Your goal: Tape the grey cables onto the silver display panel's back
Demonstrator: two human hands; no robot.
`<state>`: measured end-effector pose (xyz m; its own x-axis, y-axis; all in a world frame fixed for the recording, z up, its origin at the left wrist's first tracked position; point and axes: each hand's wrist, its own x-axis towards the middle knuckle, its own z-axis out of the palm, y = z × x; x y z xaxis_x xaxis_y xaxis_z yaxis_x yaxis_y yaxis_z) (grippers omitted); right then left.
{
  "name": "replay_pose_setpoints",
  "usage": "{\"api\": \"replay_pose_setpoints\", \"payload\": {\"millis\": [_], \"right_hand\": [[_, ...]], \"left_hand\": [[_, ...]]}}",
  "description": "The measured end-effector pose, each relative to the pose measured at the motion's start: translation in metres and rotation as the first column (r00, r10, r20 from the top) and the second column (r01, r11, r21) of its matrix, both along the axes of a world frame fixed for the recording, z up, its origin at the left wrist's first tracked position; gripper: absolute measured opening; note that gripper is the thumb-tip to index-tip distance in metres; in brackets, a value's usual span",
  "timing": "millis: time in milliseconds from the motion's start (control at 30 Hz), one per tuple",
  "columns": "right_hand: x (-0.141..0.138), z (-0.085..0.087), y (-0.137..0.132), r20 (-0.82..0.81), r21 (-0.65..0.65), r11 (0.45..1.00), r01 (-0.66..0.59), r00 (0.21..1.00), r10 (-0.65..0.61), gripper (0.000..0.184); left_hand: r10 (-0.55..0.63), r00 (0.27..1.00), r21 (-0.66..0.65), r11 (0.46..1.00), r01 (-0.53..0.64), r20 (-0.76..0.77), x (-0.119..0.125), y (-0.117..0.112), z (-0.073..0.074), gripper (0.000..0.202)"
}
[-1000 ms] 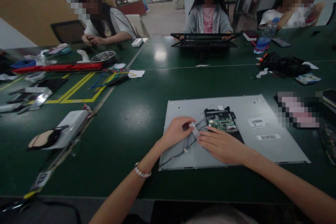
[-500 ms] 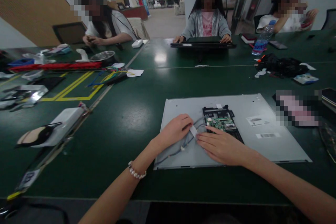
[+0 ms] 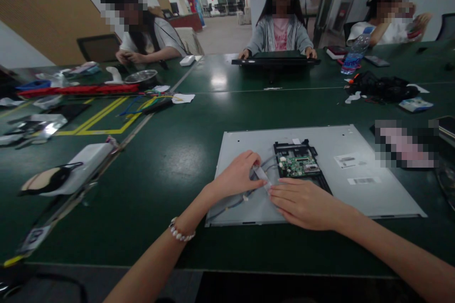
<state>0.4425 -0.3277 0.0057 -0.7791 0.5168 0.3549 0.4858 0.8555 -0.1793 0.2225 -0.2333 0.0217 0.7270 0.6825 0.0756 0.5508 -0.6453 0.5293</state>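
A flat grey metal display panel (image 3: 369, 201) lies on the table before me. A black bracket with a green circuit board (image 3: 296, 166) sits near its middle. Thin grey-blue cables (image 3: 231, 207) run from the board toward the panel's lower left corner. Across them lies a whitish strip of tape (image 3: 260, 173). My left hand (image 3: 236, 177) has curled fingers at the tape's upper end and its thumb lower down on the strip. My right hand (image 3: 305, 203) rests with fingers stretched out, their tips at the tape's lower end, below the board.
Phones (image 3: 405, 144) lie right of the panel. Farther back are a black bundle (image 3: 384, 89) and a water bottle (image 3: 357, 51). A white box-like device (image 3: 85, 163) is on the left. Across the table a person holds a dark flat panel (image 3: 275, 62); two others sit nearby.
My left thumb has stretched out onto the tape, where the fingers were bunched before. My right hand has shifted slightly down and right along the strip.
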Motion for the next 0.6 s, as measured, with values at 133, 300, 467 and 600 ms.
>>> {"api": "replay_pose_setpoints", "payload": {"millis": [133,300,467,600], "right_hand": [[0.022,0.015,0.004,-0.028,-0.026,1.000,0.001,1.000,-0.002,0.034],[0.098,0.026,0.032,-0.060,-0.025,0.888,0.459,0.886,-0.459,0.038],[0.159,-0.007,0.051,0.055,-0.102,0.785,0.612,0.791,-0.609,0.049],[0.170,-0.037,0.050,0.224,-0.211,0.708,0.674,0.738,-0.636,0.067]], "left_hand": [[0.057,0.998,-0.014,0.998,-0.057,0.029,0.001,-0.004,0.002,0.040],[0.097,0.985,-0.015,0.995,-0.096,0.139,-0.001,-0.006,0.006,0.040],[0.201,0.963,0.069,0.974,-0.216,0.180,-0.011,0.009,0.000,0.034],[0.286,0.930,0.099,0.944,-0.315,0.232,-0.021,0.024,-0.015,0.038]]}}
